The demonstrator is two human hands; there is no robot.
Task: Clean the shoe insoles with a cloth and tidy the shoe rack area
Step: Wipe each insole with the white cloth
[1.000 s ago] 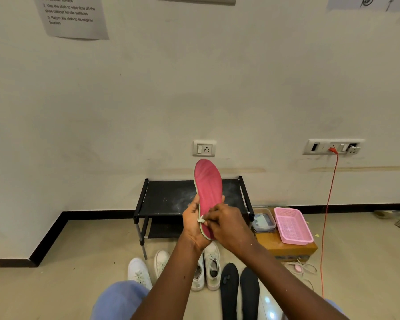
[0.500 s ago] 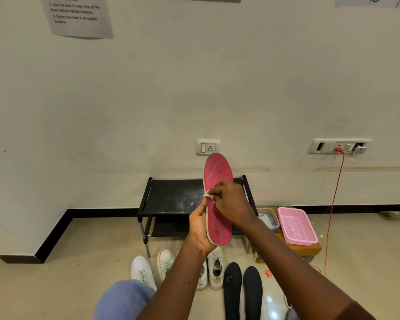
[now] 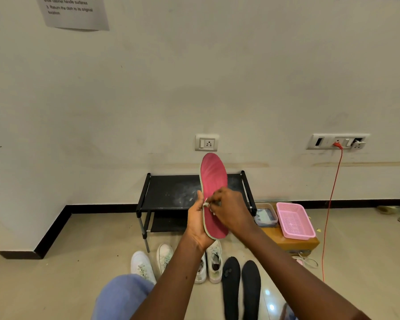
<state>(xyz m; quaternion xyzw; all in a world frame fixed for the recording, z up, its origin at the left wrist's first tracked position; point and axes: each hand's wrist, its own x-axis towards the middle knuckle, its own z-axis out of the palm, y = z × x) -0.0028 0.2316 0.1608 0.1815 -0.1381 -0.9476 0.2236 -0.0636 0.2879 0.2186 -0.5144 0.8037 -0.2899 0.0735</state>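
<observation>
left hand (image 3: 198, 227) grips pink insole (image 3: 214, 179) upright by heel end; right hand (image 3: 232, 211) pinches small white cloth (image 3: 206, 204) against it. insole hides part of black shoe rack (image 3: 171, 192); white sneakers (image 3: 143, 265), black insoles (image 3: 231, 282) on floor below.

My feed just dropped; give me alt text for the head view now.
The left hand holds a red insole upright before a black shoe rack while the right hand pinches a small white cloth against it. On the floor below lie white shoes and two black insoles; a pink basket sits to the right.
</observation>
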